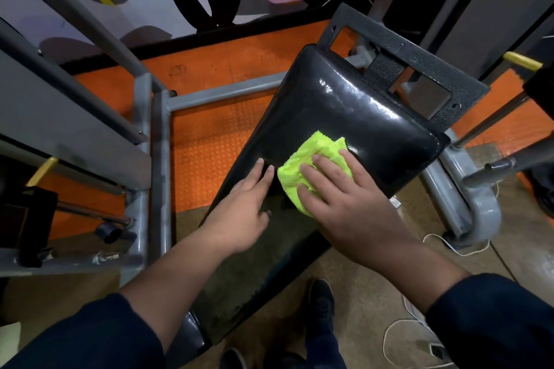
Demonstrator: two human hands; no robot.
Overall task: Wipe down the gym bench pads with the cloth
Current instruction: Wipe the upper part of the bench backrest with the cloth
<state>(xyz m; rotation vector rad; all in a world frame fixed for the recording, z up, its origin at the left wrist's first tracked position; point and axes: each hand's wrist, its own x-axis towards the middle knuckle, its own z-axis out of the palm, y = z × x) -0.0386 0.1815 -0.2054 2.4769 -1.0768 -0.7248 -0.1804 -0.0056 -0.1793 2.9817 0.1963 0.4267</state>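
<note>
Orange gym flooring, grey frame; black bench pad [344, 117] runs long toward 1 o'clock.
Right hand [338, 198] presses green cloth [311, 165] flat mid-pad; left hand [245, 207] rests flat beside, at 9 o'clock; unwiped pad lies ahead.

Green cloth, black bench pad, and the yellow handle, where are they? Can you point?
green cloth [302, 163]: head view, on its fluffy middle above the fingers.
black bench pad [353, 105]: head view, on its shiny top.
yellow handle [523, 60]: head view, far right, on its grip.
</note>
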